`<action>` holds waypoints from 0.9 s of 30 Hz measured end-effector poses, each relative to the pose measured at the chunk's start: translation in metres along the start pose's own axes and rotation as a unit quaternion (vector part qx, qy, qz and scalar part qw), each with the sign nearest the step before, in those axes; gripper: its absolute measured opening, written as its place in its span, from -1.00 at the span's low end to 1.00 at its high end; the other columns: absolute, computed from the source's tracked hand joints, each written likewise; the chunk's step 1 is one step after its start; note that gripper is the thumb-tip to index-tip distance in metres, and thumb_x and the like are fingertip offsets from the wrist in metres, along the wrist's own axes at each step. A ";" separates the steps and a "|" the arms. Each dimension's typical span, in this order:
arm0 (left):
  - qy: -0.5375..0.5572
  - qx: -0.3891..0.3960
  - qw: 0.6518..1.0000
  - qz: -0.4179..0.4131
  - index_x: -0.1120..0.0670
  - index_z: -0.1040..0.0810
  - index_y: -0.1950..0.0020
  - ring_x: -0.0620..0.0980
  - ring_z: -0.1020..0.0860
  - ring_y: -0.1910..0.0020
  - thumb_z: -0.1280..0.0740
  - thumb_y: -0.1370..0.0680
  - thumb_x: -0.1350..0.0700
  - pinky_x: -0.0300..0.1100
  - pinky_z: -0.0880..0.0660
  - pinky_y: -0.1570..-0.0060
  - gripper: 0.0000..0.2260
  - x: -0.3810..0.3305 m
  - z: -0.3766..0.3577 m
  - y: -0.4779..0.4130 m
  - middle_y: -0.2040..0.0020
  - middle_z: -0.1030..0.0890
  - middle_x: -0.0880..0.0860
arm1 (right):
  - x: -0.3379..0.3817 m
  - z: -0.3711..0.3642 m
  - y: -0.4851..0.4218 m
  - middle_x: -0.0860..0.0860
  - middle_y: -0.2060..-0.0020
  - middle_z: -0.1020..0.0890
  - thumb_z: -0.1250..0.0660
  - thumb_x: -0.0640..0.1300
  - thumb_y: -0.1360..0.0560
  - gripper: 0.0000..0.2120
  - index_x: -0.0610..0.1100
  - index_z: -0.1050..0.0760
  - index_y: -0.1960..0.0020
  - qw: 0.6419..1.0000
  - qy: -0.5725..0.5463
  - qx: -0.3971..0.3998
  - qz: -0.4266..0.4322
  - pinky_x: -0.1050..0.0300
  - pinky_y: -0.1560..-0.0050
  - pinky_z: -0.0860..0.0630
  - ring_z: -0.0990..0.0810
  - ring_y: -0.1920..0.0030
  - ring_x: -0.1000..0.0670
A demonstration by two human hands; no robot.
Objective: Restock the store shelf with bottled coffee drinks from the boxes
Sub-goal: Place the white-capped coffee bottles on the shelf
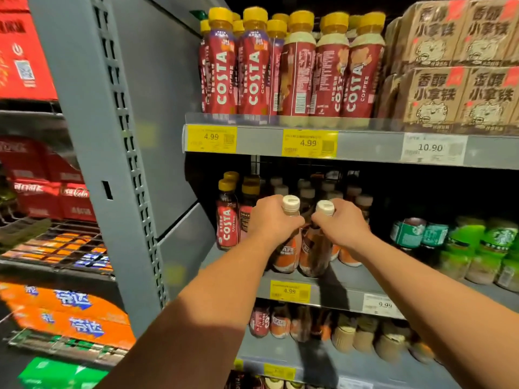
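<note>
My left hand (272, 217) grips the neck of a white-capped brown coffee bottle (286, 252) standing near the front of the middle shelf (337, 289). Beside it, my right hand (341, 223) grips the neck of a second white-capped coffee bottle (313, 255). Both bottles are upright and their bases rest on the shelf, close together. Behind them stand several more white-capped bottles (306, 192), partly hidden in the dark. No box is in view.
Red Costa bottles (227, 217) stand left of my hands, green Starbucks bottles (477, 248) to the right. Costa bottles (292, 66) and brown latte cartons (455, 68) fill the upper shelf. A grey upright (112, 164) bounds the left side. Lower shelf holds more bottles (337, 329).
</note>
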State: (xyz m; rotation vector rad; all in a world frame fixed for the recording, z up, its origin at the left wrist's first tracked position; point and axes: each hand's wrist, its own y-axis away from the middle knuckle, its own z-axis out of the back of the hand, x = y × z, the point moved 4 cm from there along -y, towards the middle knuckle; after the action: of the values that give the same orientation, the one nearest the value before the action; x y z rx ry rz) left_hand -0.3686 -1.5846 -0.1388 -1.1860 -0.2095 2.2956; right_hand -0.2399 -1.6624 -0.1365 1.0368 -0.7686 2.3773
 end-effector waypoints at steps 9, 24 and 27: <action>-0.007 -0.015 1.000 0.005 0.07 -0.54 0.12 0.02 -0.57 0.12 -0.47 -0.38 -0.01 -0.18 -0.44 0.23 -0.78 0.022 -0.008 -0.012 0.13 -0.63 0.04 | -0.016 -0.023 -0.020 0.16 0.27 -0.49 -0.42 -0.09 -0.41 -0.83 -0.03 -0.46 0.05 0.999 -0.036 0.028 0.022 0.26 0.35 -0.29 -0.46 0.25 0.17; 0.059 0.077 0.994 0.044 0.03 -0.43 -0.19 0.08 -0.60 0.01 -0.53 -0.27 0.23 0.06 -0.54 -0.06 -0.46 0.082 -0.042 0.020 -0.06 -0.56 0.06 | -0.076 -0.051 0.017 0.06 0.15 -0.56 -0.59 -0.23 -0.24 -0.50 -0.13 -0.42 -0.07 0.997 -0.059 -0.022 -0.043 0.23 0.14 -0.48 -0.56 0.17 0.07; 0.078 0.070 0.993 0.054 0.01 -0.42 -0.17 0.06 -0.62 0.02 -0.52 -0.31 0.23 0.06 -0.54 -0.06 -0.50 0.086 -0.047 0.021 -0.02 -0.60 0.04 | -0.082 -0.055 0.013 0.08 0.13 -0.55 -0.54 -0.32 -0.29 -0.56 -0.12 -0.43 -0.06 0.994 -0.094 -0.025 -0.043 0.31 0.13 -0.46 -0.55 0.17 0.13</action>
State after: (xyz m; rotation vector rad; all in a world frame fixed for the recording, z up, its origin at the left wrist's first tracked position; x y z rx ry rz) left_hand -0.3791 -1.5618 -0.2356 -1.3250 0.0740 2.2542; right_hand -0.2253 -1.6506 -0.2343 1.2590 -0.8284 2.2000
